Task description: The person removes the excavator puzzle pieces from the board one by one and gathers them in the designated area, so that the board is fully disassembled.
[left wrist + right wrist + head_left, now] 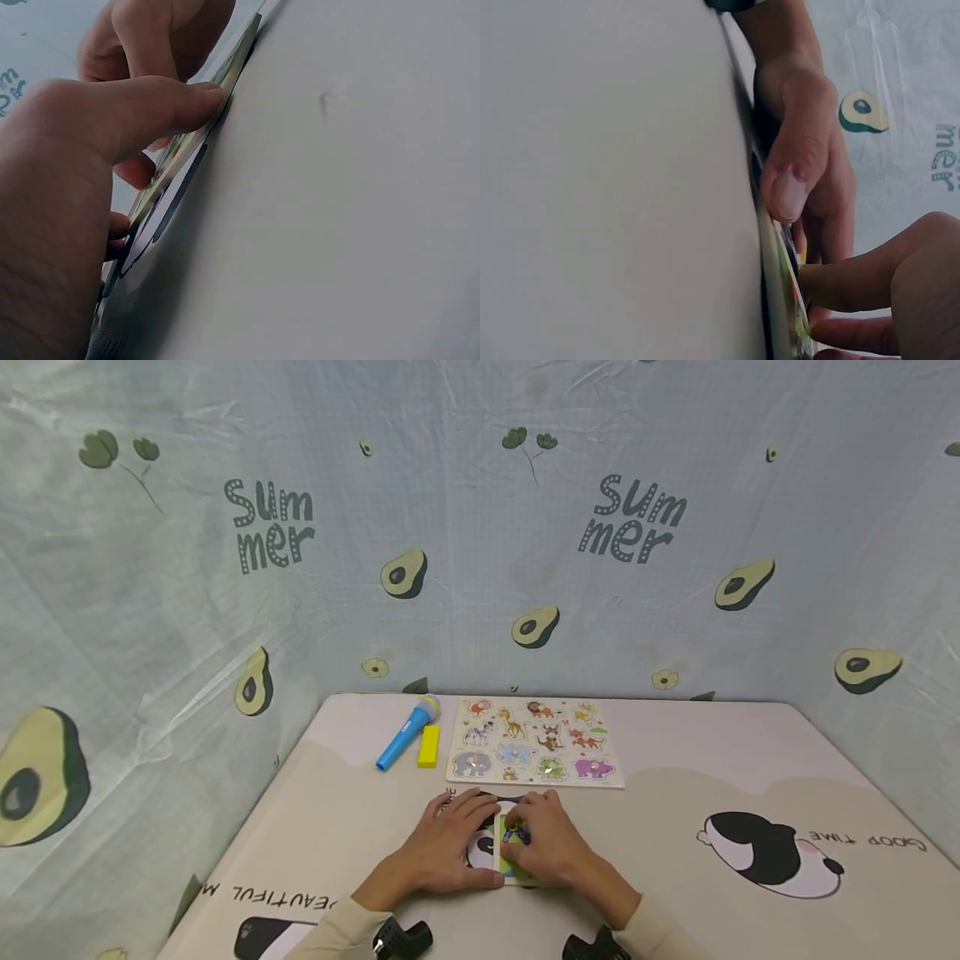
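A small green picture puzzle board (pixel 506 865) with a pale edge lies in front of the person, partly hidden by both hands. My left hand (pixel 455 846) spans the board's left side and grips it, the thumb at the near edge, the fingers toward the far edge. The left wrist view shows that thumb (pixel 191 105) on the board's rim. Over the board, my right hand (pixel 551 841) pinches a small dark-blue and yellow puzzle piece (pixel 516 833) between thumb and bent fingers. In the right wrist view, right-hand fingers (pixel 847 285) touch the board's face.
A larger animal peg puzzle (pixel 534 781) lies just beyond the hands. To its left are a blue toy microphone (pixel 402 739) and a yellow block (pixel 428 747). The table cover (pixel 675 743) has printed dogs and lettering; a patterned curtain (pixel 465 527) hangs behind.
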A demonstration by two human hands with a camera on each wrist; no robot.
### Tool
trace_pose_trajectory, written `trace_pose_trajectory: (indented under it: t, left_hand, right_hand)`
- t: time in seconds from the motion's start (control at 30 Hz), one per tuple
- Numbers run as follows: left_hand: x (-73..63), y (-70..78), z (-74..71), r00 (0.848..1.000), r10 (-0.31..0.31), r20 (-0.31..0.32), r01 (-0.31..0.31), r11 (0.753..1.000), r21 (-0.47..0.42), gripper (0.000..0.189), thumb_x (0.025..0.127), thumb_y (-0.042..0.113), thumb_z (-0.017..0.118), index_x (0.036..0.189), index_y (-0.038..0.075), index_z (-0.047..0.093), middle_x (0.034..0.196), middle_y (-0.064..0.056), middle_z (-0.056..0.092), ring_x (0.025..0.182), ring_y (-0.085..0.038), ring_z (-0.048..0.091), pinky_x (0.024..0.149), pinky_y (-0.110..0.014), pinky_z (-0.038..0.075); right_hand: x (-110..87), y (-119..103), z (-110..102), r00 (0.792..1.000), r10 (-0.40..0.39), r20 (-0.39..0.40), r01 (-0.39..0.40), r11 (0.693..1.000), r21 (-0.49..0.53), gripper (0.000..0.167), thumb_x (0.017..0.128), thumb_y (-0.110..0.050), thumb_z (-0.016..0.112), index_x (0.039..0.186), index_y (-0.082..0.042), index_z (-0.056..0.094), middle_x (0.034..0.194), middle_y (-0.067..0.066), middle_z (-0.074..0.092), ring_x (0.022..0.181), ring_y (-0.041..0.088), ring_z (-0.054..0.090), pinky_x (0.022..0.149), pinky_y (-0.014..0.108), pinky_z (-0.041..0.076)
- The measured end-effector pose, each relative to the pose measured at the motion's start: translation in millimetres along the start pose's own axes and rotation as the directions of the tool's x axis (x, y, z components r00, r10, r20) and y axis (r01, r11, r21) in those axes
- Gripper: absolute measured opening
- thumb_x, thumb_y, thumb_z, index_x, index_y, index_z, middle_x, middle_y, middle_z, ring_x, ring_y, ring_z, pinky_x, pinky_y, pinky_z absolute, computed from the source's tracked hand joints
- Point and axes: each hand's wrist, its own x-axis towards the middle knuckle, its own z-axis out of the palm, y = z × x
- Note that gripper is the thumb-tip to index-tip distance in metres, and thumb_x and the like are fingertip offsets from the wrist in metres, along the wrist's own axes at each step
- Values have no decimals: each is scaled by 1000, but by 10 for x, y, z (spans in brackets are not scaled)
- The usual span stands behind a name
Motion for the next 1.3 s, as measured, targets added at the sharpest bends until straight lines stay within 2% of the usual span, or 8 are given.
trace_pose_trajectory:
  t: [0.17, 0.6, 0.93, 1.3]
  left_hand:
    - [0, 10, 0, 1000, -3, 14, 3, 1000, -11, 95, 79, 81, 53, 154, 24, 42, 159, 5, 40, 153, -21, 24, 119, -61, 15]
    - [14, 17, -23, 1000, -5, 7, 5, 1000, -1, 95, 80, 81, 53, 154, 23, 42, 160, 5, 40, 153, -21, 23, 120, -60, 14]
    - [7, 15, -23, 1000, -12, 14, 12, 1000, -5, 95, 80, 81, 53, 154, 23, 42, 160, 5, 40, 153, -21, 23, 120, -60, 14]
    - [-5, 20, -15, 1000, -15, 6, 15, 1000, -16, 94, 79, 79, 55, 154, 23, 43, 159, 5, 41, 153, -21, 24, 120, -60, 14]
  right_hand:
    - [-7, -4, 25, 1000, 15, -8, -16, 999, -40, 45, 82, -33, 79, 117, -5, 71, 111, 4, 59, 99, 20, 42, 82, 38, 41]
    - [4, -8, -26, 999, 2, -34, -5, 997, -81, 43, 84, -33, 77, 115, -3, 74, 111, 6, 62, 100, 22, 45, 83, 39, 43]
    - [27, 49, 36, 998, 1, -65, 1, 1000, 20, 31, 87, -24, 77, 112, -5, 74, 107, 3, 61, 98, 18, 43, 82, 38, 42]
    - [25, 49, 94, 996, -16, -86, 18, 1000, 23, 27, 88, -17, 76, 110, -6, 67, 102, 0, 57, 90, 16, 41, 77, 33, 39]
